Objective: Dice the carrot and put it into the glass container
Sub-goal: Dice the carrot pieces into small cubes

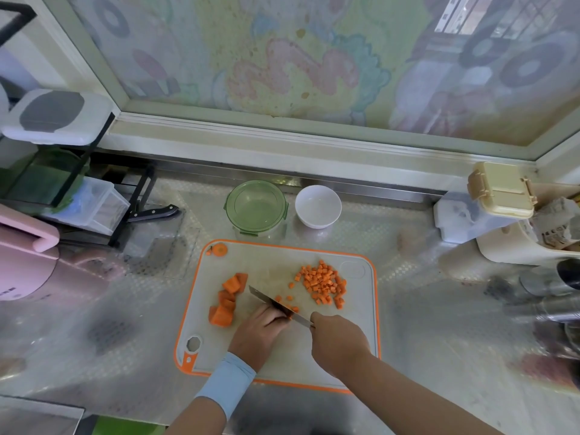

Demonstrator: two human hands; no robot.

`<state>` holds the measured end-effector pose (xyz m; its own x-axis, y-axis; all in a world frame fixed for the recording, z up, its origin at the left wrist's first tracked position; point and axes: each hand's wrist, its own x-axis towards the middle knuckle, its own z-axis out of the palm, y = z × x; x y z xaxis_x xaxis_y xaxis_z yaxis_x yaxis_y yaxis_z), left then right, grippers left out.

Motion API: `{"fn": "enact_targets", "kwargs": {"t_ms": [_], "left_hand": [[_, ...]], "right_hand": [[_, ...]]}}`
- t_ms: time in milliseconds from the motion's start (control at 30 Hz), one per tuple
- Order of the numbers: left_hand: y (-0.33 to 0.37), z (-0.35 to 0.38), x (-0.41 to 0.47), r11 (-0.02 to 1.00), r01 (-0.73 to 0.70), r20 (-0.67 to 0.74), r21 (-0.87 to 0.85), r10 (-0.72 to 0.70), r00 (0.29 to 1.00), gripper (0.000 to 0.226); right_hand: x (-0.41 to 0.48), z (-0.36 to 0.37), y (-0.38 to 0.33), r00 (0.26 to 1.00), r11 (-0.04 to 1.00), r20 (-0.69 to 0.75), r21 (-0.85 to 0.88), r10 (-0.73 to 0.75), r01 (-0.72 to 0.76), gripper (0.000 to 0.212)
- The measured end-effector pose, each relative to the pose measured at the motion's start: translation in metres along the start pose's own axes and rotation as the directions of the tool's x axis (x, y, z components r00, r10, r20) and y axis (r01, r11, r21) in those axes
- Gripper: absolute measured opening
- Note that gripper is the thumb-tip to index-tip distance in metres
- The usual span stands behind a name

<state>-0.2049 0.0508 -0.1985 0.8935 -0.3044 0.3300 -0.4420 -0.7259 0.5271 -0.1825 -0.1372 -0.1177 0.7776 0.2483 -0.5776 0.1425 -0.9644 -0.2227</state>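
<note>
Right hand (pixel 339 340) closed round the knife (pixel 276 304) handle; my left hand (pixel 260 331) curls over a carrot strip (pixel 290 312), mostly hidden, at the blade. Diced pile (pixel 323 285) lies on the cutting board (pixel 282 365); carrot chunks (pixel 227 296) wait uncut. Glass container (pixel 255 207) shows no carrot. Roughly half done, I judge.

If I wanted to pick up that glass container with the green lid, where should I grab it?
Probably round the glass container's clear side wall, reaching in from the cutting board side: it stands upright, and a white bowl sits close beside it.
</note>
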Motion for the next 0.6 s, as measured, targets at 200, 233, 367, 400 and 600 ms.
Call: {"fn": "enact_targets", "kwargs": {"t_ms": [200, 233, 367, 400, 600], "left_hand": [[-0.002, -0.003, 0.001, 1.0, -0.02, 0.02, 0.007, 0.02, 1.0, 0.02], [-0.003, -0.004, 0.002, 1.0, -0.027, 0.02, 0.015, 0.027, 0.999, 0.02], [-0.003, -0.004, 0.001, 0.999, -0.033, 0.02, 0.03, 0.032, 0.999, 0.022], [-0.002, -0.004, 0.001, 0.999, -0.028, 0.017, 0.037, 0.028, 0.999, 0.022], [-0.002, -0.004, 0.001, 0.999, -0.033, -0.007, 0.027, 0.033, 0.999, 0.022]], "right_hand": [[0.001, -0.005, 0.002, 0.999, 0.999, -0.005, -0.006, -0.034, 0.034, 0.013], [0.001, -0.005, 0.002, 0.999, 0.999, -0.007, -0.006, -0.037, 0.037, 0.014], [-0.002, -0.008, 0.002, 0.999, 0.999, -0.023, 0.005, -0.042, 0.042, 0.019], [-0.004, -0.008, 0.002, 0.999, 0.999, -0.028, 0.005, -0.047, 0.047, 0.019], [-0.013, -0.005, 0.003, 0.999, 1.0, -0.032, -0.005, -0.028, 0.027, 0.017]]}}
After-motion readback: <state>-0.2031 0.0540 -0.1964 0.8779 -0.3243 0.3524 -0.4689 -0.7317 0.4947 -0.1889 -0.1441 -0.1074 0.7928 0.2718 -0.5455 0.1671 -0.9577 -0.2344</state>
